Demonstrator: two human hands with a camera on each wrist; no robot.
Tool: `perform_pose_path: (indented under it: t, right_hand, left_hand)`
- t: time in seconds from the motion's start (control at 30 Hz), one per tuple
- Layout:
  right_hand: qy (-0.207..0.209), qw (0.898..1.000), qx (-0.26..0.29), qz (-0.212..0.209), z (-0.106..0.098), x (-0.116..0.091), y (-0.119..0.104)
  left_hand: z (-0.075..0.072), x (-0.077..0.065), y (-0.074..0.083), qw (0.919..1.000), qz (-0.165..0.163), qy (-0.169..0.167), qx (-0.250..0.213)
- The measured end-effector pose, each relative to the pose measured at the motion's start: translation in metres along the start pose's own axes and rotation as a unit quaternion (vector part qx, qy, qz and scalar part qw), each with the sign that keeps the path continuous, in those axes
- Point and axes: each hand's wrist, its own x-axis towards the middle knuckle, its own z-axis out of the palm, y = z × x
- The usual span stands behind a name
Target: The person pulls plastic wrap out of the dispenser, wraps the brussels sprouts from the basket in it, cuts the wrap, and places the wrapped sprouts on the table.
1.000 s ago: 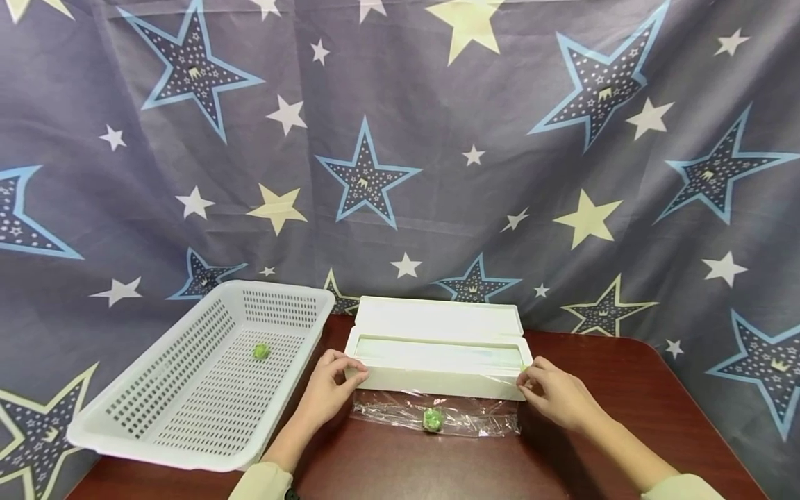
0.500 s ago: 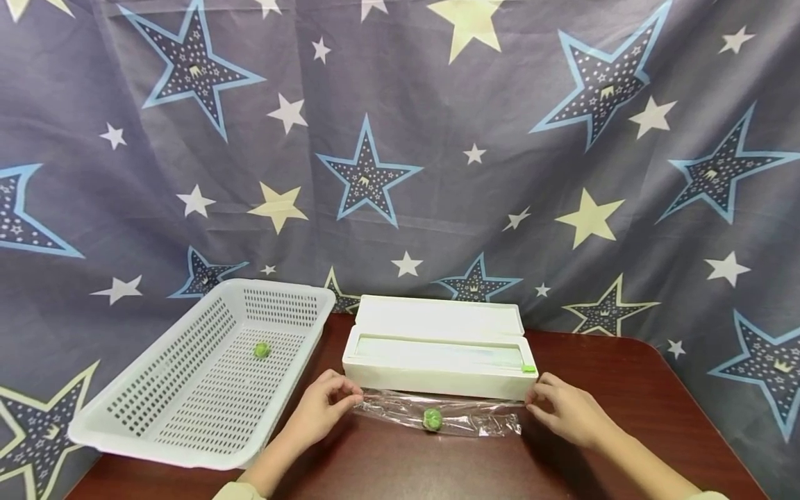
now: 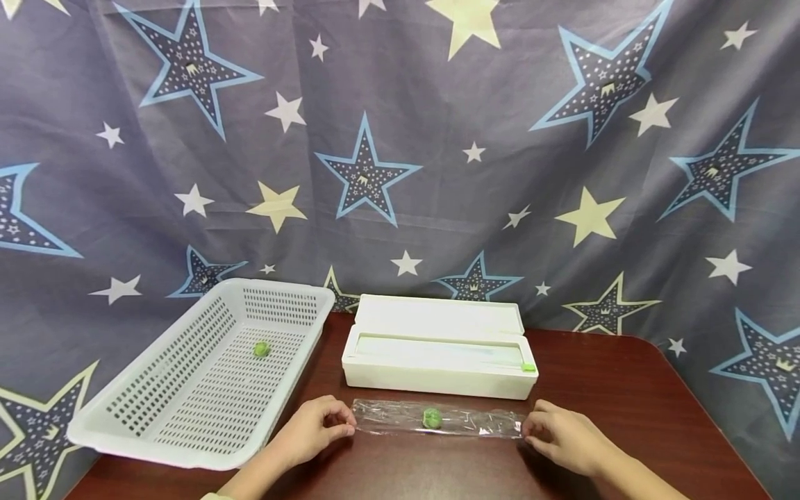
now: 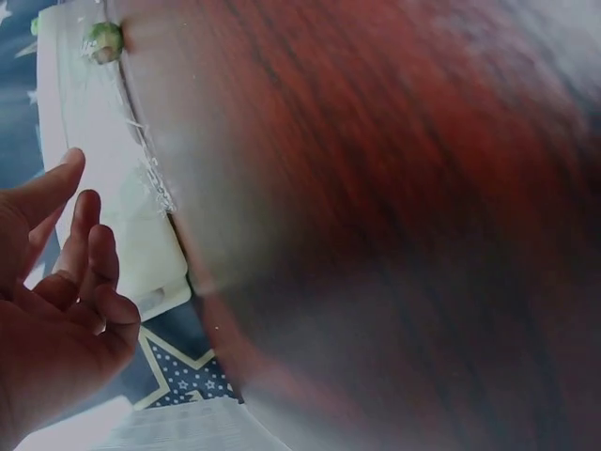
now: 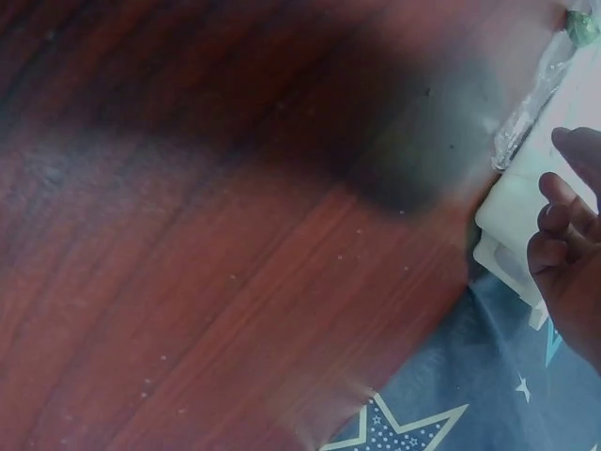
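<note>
On the brown table (image 3: pixel 431 465), a clear strip of cling film (image 3: pixel 394 417) lies flat with a Brussels sprout (image 3: pixel 432 418) at its middle, film over and around it. My left hand (image 3: pixel 315 427) is at the strip's left end, and my right hand (image 3: pixel 565 437) is at its right end. Both wrist views show thumb and fingers loosely bent and apart, with nothing between them. Just behind the strip stands a white cling film dispenser box (image 3: pixel 437 382), its lid (image 3: pixel 437 316) raised and a green slider (image 3: pixel 528 368) at its right end.
A white perforated plastic basket (image 3: pixel 250 444) stands on the left, close to my left forearm, with another Brussels sprout (image 3: pixel 261 349) inside. A star-patterned cloth (image 3: pixel 437 229) hangs behind the table. The table's right edge slopes away beyond my right hand.
Both hands came down from the box's front to the strip's ends, bringing the film's back edge forward over the sprout, and the fingers have let go of it.
</note>
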Motion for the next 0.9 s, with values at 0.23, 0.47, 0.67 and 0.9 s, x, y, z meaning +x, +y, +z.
perform_pose_path:
  t: [0.23, 0.47, 0.67, 0.9]
  right_hand:
    - [0.001, 1.0, 0.002, -0.009, 0.01, -0.006, 0.0]
    - [-0.003, 1.0, 0.009, -0.009, 0.017, -0.01, 0.0]
    - [-0.023, 1.0, 0.021, 0.003, 0.024, -0.013, -0.003]
    - [-0.018, 1.0, 0.017, 0.018, 0.028, -0.014, -0.003]
  left_hand:
    - [0.0, -0.002, -0.002, 0.9993, 0.0, -0.038, 0.004]
    - [0.003, -0.002, -0.005, 0.9986, 0.016, -0.05, 0.011]
    - [0.007, -0.001, -0.011, 0.9971, 0.022, -0.067, 0.029]
    - [0.01, 0.0, -0.01, 0.9954, 0.024, -0.082, 0.043]
